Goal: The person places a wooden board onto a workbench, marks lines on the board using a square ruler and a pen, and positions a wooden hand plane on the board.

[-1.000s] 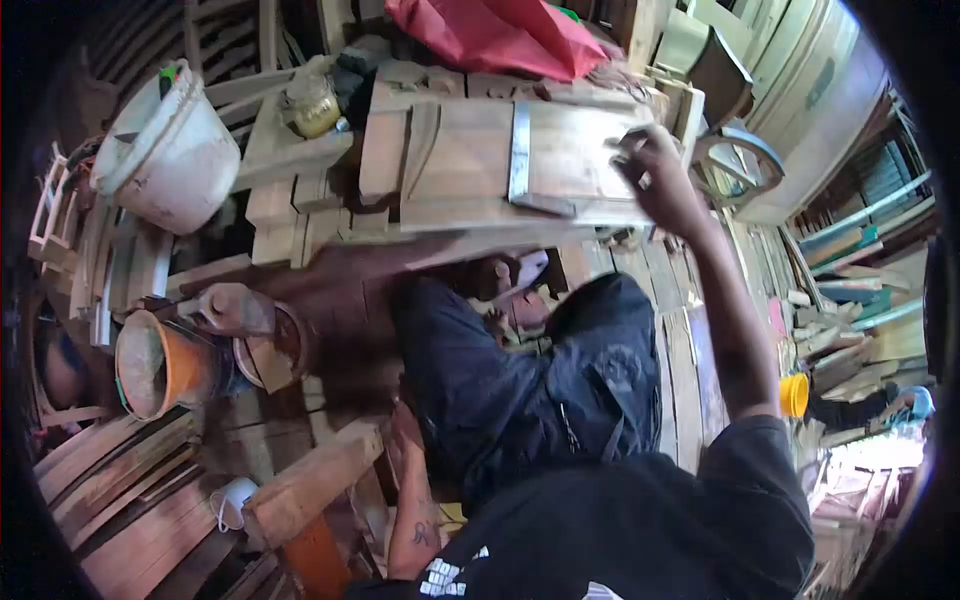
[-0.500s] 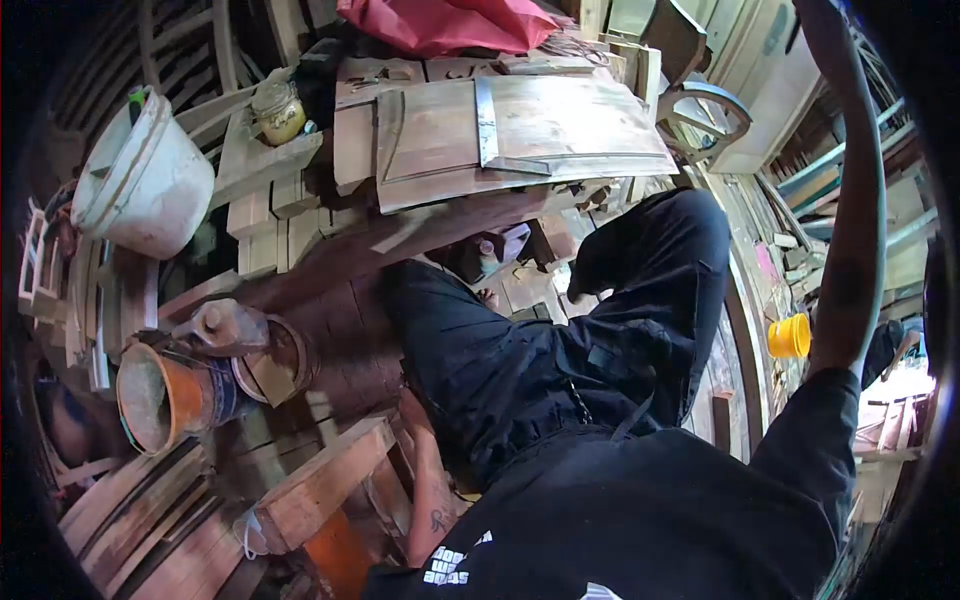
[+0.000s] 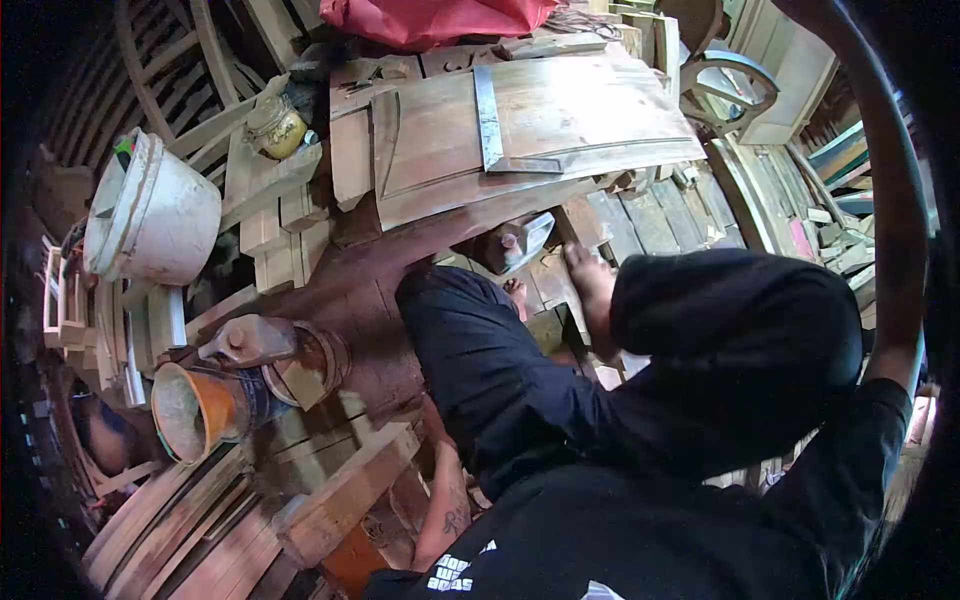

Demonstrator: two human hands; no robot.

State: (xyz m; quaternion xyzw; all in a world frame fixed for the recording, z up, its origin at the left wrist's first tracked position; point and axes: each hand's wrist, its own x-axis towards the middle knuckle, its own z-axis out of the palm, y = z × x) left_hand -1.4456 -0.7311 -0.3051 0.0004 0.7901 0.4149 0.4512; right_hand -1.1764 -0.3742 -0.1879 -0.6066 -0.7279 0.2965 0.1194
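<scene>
A low bench (image 3: 430,235) spans the far middle of the workshop, and the person sits at its near side, legs (image 3: 520,370) bent and bare feet on the planks below. On the bench lies a wooden panel (image 3: 590,100), flat, its near edge close to the bench's near side. A red sheet (image 3: 435,20) is bunched beyond it. To the left, a white bucket (image 3: 165,215) tilts among stacked boards; nearer, an orange bucket (image 3: 218,405) lies tipped. At near left a squared timber (image 3: 350,490) slants beside the person. The right arm (image 3: 890,180) stretches up to the far right, its hand outside the view, so its grip cannot be told. The left hand (image 3: 432,415) is down between the thigh and the far end of the timber, mostly hidden; whether its grip is spread or closed, or touches the wood, cannot be told. A metal square (image 3: 488,120) rests on the panel with nothing visibly clamping it: a knee bumping the bench could shift it. A glass jar (image 3: 275,128) at far left might topple if its boards are jolted.
</scene>
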